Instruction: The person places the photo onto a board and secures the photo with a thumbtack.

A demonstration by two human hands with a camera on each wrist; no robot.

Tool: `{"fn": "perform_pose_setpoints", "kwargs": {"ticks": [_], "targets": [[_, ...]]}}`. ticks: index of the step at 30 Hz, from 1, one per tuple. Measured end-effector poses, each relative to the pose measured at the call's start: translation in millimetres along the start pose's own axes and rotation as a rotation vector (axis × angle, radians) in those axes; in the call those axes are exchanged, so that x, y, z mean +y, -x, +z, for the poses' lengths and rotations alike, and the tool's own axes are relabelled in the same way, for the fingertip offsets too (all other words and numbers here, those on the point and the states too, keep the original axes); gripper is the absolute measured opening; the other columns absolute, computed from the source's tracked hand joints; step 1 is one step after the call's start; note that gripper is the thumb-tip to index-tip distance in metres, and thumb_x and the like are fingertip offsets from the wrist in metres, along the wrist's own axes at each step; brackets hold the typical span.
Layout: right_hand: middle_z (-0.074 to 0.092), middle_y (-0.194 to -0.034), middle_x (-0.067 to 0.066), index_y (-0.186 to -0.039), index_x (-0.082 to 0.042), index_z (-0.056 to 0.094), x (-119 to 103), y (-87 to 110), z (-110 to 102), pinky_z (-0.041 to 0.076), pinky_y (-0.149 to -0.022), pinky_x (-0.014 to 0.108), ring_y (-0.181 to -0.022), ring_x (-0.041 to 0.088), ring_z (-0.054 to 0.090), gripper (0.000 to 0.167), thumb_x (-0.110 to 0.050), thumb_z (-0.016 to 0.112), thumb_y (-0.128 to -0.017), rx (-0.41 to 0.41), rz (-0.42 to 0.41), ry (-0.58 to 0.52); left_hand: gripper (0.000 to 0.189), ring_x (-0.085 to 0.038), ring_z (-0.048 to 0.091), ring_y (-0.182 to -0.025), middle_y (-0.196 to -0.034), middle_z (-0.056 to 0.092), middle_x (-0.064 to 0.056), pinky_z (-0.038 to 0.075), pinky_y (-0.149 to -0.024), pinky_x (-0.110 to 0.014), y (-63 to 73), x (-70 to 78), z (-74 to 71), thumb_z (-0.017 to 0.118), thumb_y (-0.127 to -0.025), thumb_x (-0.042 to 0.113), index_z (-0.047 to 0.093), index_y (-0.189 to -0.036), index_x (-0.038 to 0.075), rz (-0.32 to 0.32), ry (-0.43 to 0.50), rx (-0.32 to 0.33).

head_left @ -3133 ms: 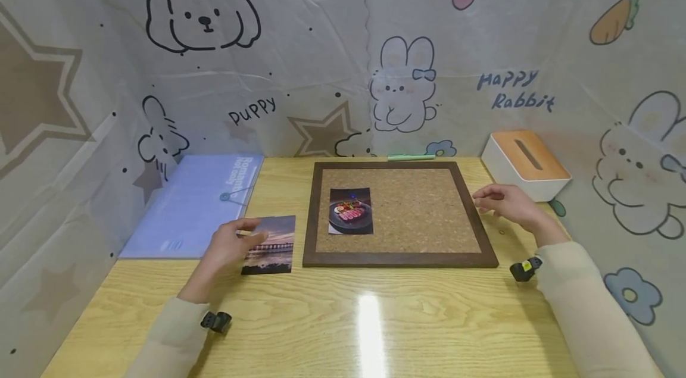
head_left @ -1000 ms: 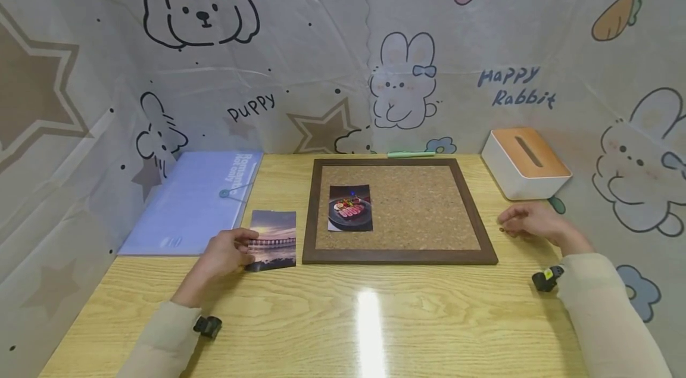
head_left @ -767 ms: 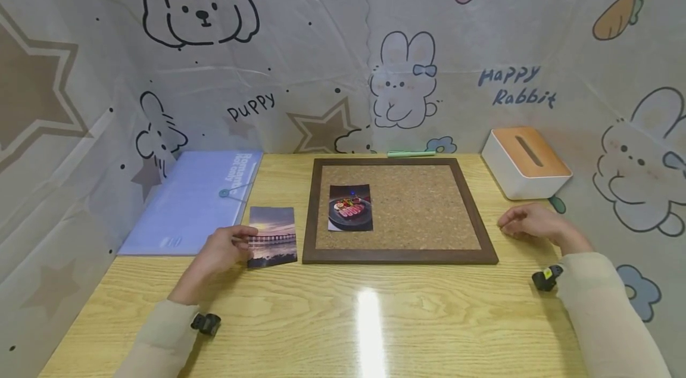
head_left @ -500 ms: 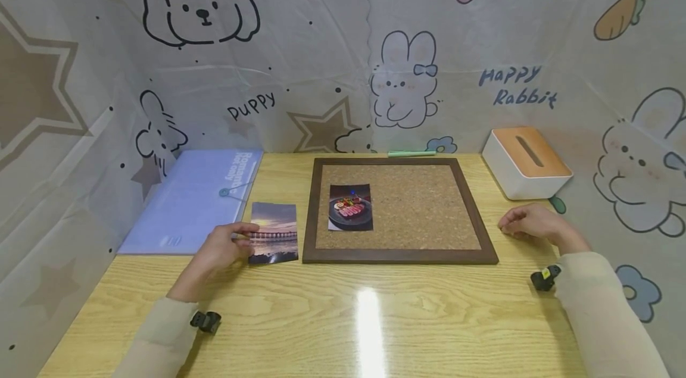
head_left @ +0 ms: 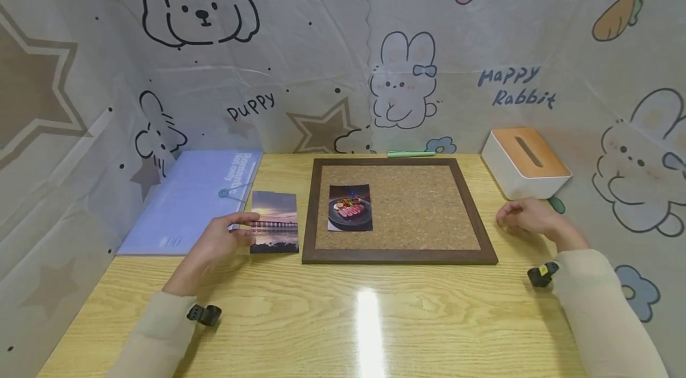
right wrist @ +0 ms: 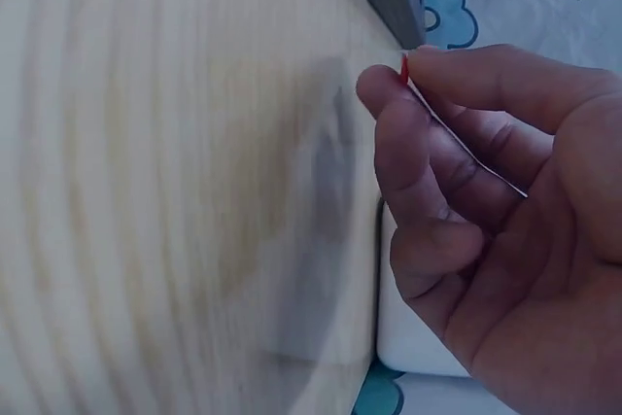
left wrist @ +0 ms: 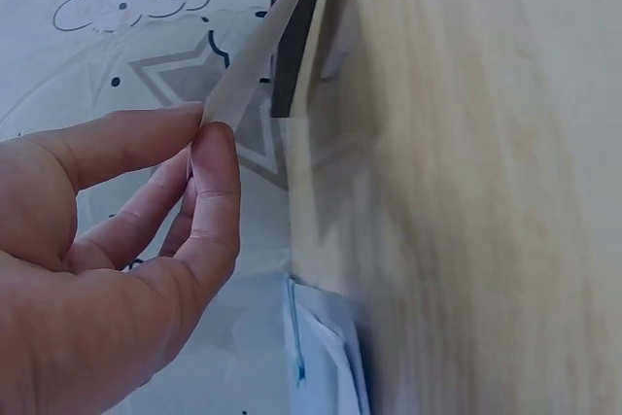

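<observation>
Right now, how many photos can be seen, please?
2. The food photo lies on the left part of the cork board; the pier photo is pinched by the left hand. Any underneath them would be hidden.

Holds a sunset photo [head_left: 278, 223] by its left edge in the left hand [head_left: 217, 241], beside a brown-framed corkboard [head_left: 423, 205] bearing a food photo [head_left: 350, 208]; curls the right hand [head_left: 530, 218] near a white box [head_left: 527, 171]. Has a blue folder [head_left: 184, 205] at left, a green pen [head_left: 411, 154] beyond the corkboard.

In front of the cork board [head_left: 420, 205], the worktop [head_left: 295, 318] lay free. Left of the board, the left hand [head_left: 214, 244], photo [head_left: 277, 220] and folder [head_left: 187, 199] blocked the way; right of it, the right hand [head_left: 530, 217] and tissue box [head_left: 538, 169]; behind, a pen [head_left: 411, 154].
</observation>
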State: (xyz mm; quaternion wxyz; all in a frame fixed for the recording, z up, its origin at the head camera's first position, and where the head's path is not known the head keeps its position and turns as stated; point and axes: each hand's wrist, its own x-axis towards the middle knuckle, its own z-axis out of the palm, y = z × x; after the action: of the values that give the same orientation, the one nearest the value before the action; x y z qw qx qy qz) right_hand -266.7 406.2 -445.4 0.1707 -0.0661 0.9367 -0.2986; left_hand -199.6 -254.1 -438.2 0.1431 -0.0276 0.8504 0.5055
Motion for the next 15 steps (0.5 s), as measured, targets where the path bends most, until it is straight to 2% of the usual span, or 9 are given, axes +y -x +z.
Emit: {"fn": "perform_pose_setpoints", "kwargs": {"ticks": [5,8,12,15], "targets": [[0.067,-0.092,0.010,-0.110,0.003,0.065,-9.1,-2.6,-1.8,0.047,-0.060,0.028,-0.073,0.013,0.054,0.022,-0.002,0.051,-0.095,0.031,-0.044,-0.021,0.053,-0.035,0.058,-0.128,-0.153,0.043,-0.020,0.058,-0.087,-0.028,-0.9,8.0,-1.4,0.068,-0.093,0.003,0.054,-0.143,0.011,0.035,0.030,0.020],[0.066,-0.091,0.012,-0.110,0.003,0.065,-14.6,-4.2,-4.1,0.048,-0.060,0.030,-0.073,0.015,0.054,0.020,-0.004,0.051,-0.097,0.038,-0.045,-0.040,0.054,-0.037,0.054,-0.132,-0.155,0.041,-0.018,0.057,-0.094,-0.034,-1.9,13.2,-1.2,0.068,-0.093,0.006,0.052,-0.145,0.012,0.063,0.049,0.013],[0.067,-0.095,0.014,-0.107,0.002,0.065,-23.2,-4.6,-6.2,0.052,-0.066,0.033,-0.079,0.018,0.058,0.018,-0.010,0.055,-0.099,0.054,-0.037,-0.049,0.055,-0.039,0.050,-0.136,-0.156,0.041,-0.016,0.052,-0.103,-0.044,-6.6,20.7,2.2,0.069,-0.094,0.010,0.051,-0.146,0.012,0.108,0.052,-0.004],[0.069,-0.100,0.016,-0.106,0.002,0.065,-29.5,-4.6,-6.0,0.056,-0.070,0.036,-0.083,0.021,0.061,0.019,-0.013,0.057,-0.099,0.059,-0.032,-0.062,0.055,-0.039,0.051,-0.136,-0.154,0.043,-0.017,0.050,-0.105,-0.046,-12.4,27.0,7.4,0.069,-0.094,0.009,0.051,-0.146,0.010,0.136,0.074,-0.024]]}}
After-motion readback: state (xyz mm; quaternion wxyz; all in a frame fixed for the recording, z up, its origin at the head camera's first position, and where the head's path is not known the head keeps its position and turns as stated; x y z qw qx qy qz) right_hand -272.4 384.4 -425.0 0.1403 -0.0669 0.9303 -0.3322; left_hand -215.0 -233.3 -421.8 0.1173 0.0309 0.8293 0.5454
